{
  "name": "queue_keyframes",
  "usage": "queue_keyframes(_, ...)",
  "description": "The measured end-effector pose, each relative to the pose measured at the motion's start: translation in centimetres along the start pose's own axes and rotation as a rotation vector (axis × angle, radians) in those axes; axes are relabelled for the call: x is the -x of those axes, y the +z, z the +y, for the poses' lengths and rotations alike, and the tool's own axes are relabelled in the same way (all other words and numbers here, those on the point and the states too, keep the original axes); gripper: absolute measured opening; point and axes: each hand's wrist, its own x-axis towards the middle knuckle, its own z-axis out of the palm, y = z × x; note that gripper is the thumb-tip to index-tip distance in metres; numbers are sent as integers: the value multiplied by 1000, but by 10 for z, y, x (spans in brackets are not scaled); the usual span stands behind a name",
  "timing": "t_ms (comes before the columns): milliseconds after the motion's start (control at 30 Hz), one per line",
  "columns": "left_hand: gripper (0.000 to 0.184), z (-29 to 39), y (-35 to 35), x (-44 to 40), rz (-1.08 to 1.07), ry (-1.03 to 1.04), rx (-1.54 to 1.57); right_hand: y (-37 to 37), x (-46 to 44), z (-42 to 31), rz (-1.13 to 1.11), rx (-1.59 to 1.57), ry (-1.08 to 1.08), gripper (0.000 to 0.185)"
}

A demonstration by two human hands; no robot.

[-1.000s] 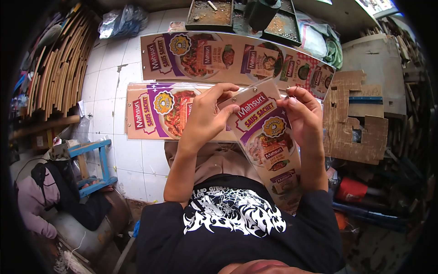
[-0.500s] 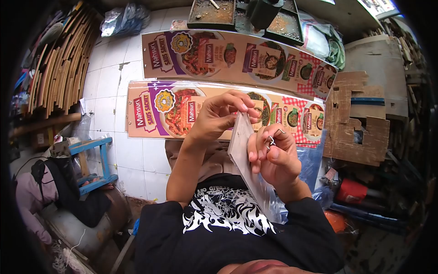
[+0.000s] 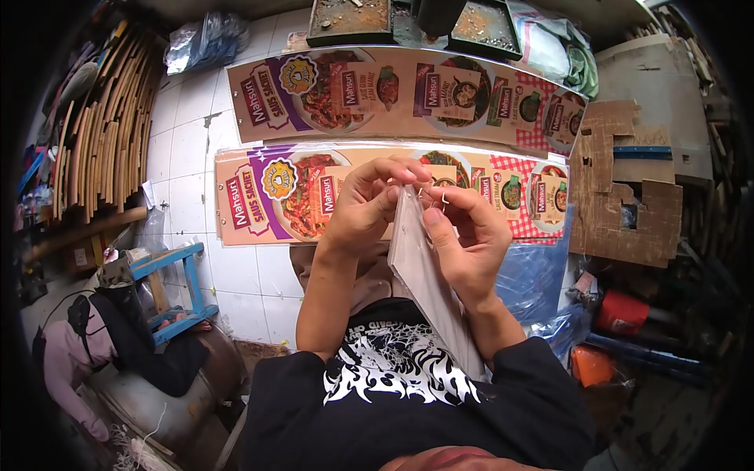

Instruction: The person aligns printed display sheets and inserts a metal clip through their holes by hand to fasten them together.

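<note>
Tilted steeply in front of my chest is a thin greyish-brown board, seen nearly edge-on. My left hand grips its top end, fingers curled over the edge and thumb along the near face. On the board's right side, my right hand pinches small bent wire hooks between thumb and fingers. The hooks are close to the board's top edge and the left fingertips. Whether a wire passes through the board cannot be made out. Beneath the hands lies a printed sauce banner panel.
A second printed panel lies beyond the first on the white tiled floor. Metal trays stand at the back. Cardboard pieces are at right, stacked strips at left, a blue wooden frame below them.
My right hand has moved up towards the board's top edge, bringing the wire hooks beside my left fingertips. The left hand still holds the board. The view has shifted slightly.
</note>
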Motion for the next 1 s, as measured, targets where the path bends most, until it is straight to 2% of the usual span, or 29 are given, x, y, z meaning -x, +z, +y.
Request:
queue_keyframes(100, 22, 0, 2, 0, 11, 45, -44, 5, -2, 2, 20, 36, -30, 22)
queue_keyframes(533, 19, 4, 0, -1, 13, 16, -43, 7, -8, 3, 26, 220, -173, 25)
queue_keyframes(1000, 20, 4, 0, -2, -49, 18, 26, 7, 0, 5, 74, 296, -207, 24)
